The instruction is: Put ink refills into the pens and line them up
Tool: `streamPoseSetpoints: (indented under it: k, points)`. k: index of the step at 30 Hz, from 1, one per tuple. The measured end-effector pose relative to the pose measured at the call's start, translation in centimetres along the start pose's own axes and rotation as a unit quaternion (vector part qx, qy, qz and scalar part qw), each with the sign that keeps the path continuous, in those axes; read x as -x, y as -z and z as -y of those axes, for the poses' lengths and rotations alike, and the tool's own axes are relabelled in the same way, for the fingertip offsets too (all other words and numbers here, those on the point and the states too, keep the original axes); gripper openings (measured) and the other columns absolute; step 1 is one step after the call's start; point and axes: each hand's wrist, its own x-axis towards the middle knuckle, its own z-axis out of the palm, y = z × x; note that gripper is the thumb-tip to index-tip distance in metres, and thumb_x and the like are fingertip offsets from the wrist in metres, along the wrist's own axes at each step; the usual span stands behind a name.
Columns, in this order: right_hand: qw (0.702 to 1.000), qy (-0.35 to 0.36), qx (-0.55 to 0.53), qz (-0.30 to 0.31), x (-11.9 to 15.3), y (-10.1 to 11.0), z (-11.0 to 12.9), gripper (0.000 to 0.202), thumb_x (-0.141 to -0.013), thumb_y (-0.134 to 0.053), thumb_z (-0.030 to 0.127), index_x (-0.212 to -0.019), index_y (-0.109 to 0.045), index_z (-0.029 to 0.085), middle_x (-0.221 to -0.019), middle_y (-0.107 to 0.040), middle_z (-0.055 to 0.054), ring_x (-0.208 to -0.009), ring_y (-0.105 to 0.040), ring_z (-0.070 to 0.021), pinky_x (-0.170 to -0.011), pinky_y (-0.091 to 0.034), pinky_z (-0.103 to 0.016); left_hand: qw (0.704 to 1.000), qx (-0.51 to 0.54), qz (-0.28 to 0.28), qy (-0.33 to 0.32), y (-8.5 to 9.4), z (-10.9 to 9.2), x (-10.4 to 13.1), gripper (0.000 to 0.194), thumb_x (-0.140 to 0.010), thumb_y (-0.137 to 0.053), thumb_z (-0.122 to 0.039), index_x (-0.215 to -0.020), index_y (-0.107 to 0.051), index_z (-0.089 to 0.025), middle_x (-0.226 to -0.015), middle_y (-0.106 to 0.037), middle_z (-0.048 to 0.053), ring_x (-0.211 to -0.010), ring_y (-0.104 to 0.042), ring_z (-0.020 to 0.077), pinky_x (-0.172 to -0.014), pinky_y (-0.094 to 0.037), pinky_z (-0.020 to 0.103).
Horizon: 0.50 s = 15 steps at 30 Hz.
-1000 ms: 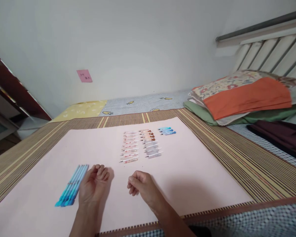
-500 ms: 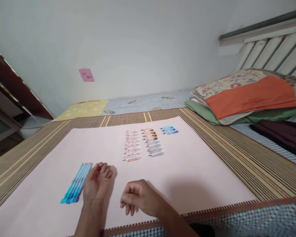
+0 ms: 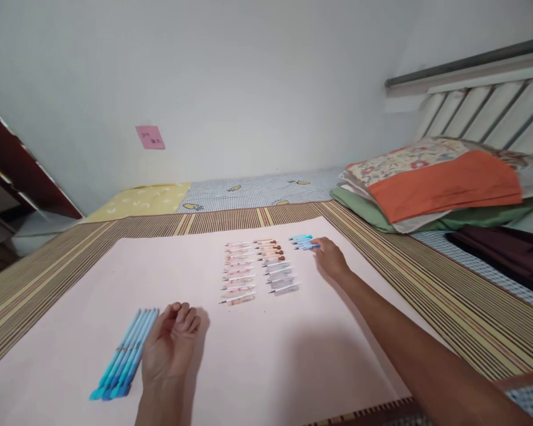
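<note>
My left hand [image 3: 171, 343] rests palm up on the pink sheet, its fingers curled in with nothing visible in them. Just left of it lie several long light-blue pens [image 3: 127, 352] side by side, their darker blue ends toward me. At the far right of the sheet my right hand [image 3: 331, 257] has its fingertips closed at the blue end of the nearest pen in a small group of short blue pens [image 3: 301, 238]. That pen still lies level beside the others, and my fingers cover its end.
The pink sheet [image 3: 160, 269] lies on a striped mat [image 3: 426, 284]. Near its middle are rows of pens with pinkish barrels [image 3: 238, 272], brown-ended pens [image 3: 270, 251] and grey-and-white pens [image 3: 284, 281]. Folded orange and floral bedding [image 3: 444, 183] is stacked at right. A pink note [image 3: 150, 137] sticks to the wall.
My right hand has moved from the near middle of the sheet, forward and right, to the short blue pens. My left hand stays beside the long pens. The view has shifted slightly.
</note>
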Motion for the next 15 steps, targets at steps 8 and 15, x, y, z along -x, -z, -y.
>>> streamPoseSetpoints:
  k: [8,15]
  points:
    - [0.977,0.059,0.179,0.096,-2.3,-3.1,-1.3,0.025,-0.089,-0.056,0.013,-0.111,-0.067,0.015,-0.121,-0.065,-0.016,-0.109,-0.057,-0.0284,-0.092,-0.038,-0.037,0.999,0.015,-0.028,-0.01,0.2,-0.8,-0.3,0.013,-0.078,-0.063,-0.011,-0.073,-0.052,-0.016,-0.061,-0.036,-0.005,-0.051,-0.036,0.008,-0.046,-0.034,0.023]
    - [0.959,0.085,0.237,0.127,-3.3,-2.6,-1.8,0.017,-0.089,-0.061,0.018,-0.105,-0.066,0.014,-0.116,-0.062,-0.016,-0.103,-0.057,-0.0269,-0.082,-0.037,-0.035,0.999,0.025,-0.032,-0.004,0.6,-0.9,-0.4,0.012,-0.079,-0.063,-0.01,-0.074,-0.052,-0.015,-0.062,-0.036,-0.005,-0.051,-0.038,0.0082,-0.046,-0.034,0.023]
